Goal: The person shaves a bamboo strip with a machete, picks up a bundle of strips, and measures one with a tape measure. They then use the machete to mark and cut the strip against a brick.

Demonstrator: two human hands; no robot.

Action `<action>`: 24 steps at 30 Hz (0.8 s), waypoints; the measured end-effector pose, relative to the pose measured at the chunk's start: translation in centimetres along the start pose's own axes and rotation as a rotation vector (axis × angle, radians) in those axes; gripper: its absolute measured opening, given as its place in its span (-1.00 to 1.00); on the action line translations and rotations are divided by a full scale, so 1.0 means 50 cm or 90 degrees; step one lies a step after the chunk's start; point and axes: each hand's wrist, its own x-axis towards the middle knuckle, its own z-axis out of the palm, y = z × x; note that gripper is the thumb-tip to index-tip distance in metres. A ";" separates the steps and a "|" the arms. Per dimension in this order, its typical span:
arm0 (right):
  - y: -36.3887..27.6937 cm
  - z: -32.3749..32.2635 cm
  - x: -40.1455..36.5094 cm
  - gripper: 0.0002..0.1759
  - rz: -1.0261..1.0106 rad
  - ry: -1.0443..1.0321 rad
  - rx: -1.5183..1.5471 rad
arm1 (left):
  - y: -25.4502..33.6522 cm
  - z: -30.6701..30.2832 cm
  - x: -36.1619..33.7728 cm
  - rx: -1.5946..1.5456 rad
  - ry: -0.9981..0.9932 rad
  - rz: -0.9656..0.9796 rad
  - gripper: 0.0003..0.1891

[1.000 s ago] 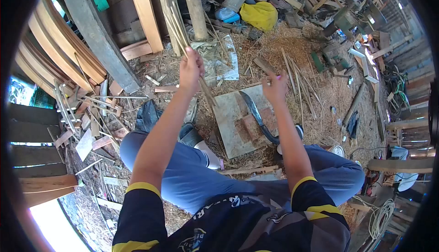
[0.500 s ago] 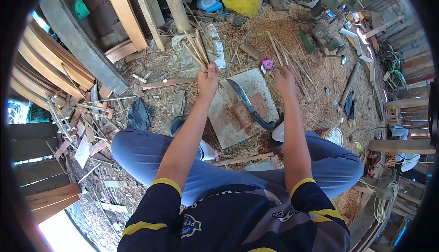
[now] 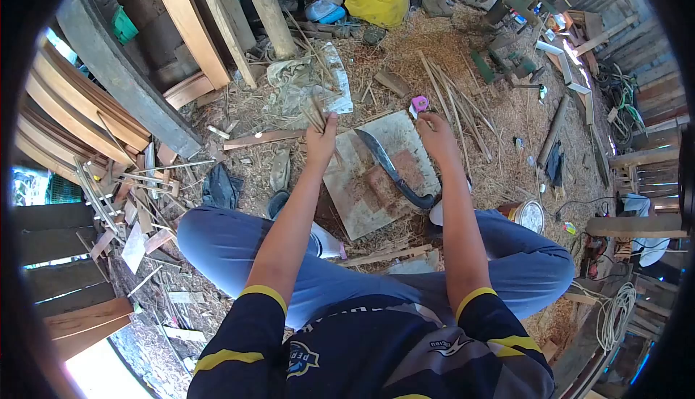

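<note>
My left hand [image 3: 321, 140] is closed around a small bundle of thin wooden sticks [image 3: 314, 115], which look blurred. My right hand [image 3: 436, 135] hangs over the right upper edge of a square board [image 3: 347, 196], its fingers curled together; whether they hold anything is too small to tell. Between the hands, a curved machete [image 3: 384, 154] with a dark handle lies flat on the board, across a reddish-brown patch. Just beyond my right hand, a pink tape measure [image 3: 419, 103] rests by the board's upper corner.
Long thin strips [image 3: 463, 109] lie on the shavings to the right. A bucket [image 3: 531, 216] stands beside my right knee. Curved timber pieces [image 3: 87, 98] lean at the left. A yellow cloth [image 3: 378, 3] and a crumpled clear sheet [image 3: 289, 84] are further ahead.
My left hand has moved down slightly, and the sticks in it now point lower and are blurred. My right hand has shifted a little left and down, its fingers more curled.
</note>
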 end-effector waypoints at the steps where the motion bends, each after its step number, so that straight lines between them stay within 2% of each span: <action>1: -0.014 0.000 -0.006 -0.59 0.001 -0.007 0.000 | 0.002 -0.010 0.004 0.006 0.010 -0.013 -0.63; 4: -0.040 0.001 -0.018 -0.59 0.007 -0.039 0.002 | 0.010 -0.019 0.011 -0.112 0.044 -0.017 -0.62; 8: -0.068 0.006 -0.026 -0.58 -0.010 -0.071 0.000 | 0.055 -0.030 0.015 -0.075 0.032 0.020 -0.62; 10: -0.067 0.011 -0.027 -0.56 -0.024 -0.069 -0.002 | 0.044 -0.037 0.017 -0.084 -0.020 0.039 -0.62; 13: -0.049 0.033 -0.025 -0.54 -0.057 -0.055 -0.003 | -0.045 -0.051 0.014 0.091 -0.056 0.063 -0.59; 15: -0.047 0.038 -0.031 -0.53 -0.098 -0.025 -0.016 | -0.065 -0.056 0.011 0.039 -0.026 0.036 -0.58; 17: -0.055 0.026 -0.034 -0.48 -0.055 -0.104 -0.013 | -0.070 -0.057 0.007 -0.011 0.012 0.006 -0.59; 19: -0.092 0.006 -0.041 -0.42 -0.020 -0.172 -0.019 | -0.015 -0.055 0.009 -0.061 0.062 -0.019 -0.63; 21: -0.134 0.008 -0.069 -0.34 0.012 -0.228 -0.033 | 0.038 -0.062 0.023 -0.118 0.046 -0.067 -0.57; 24: -0.117 0.094 -0.092 -0.25 -0.179 -0.277 -0.017 | 0.124 -0.062 0.041 -0.233 0.027 -0.124 -0.51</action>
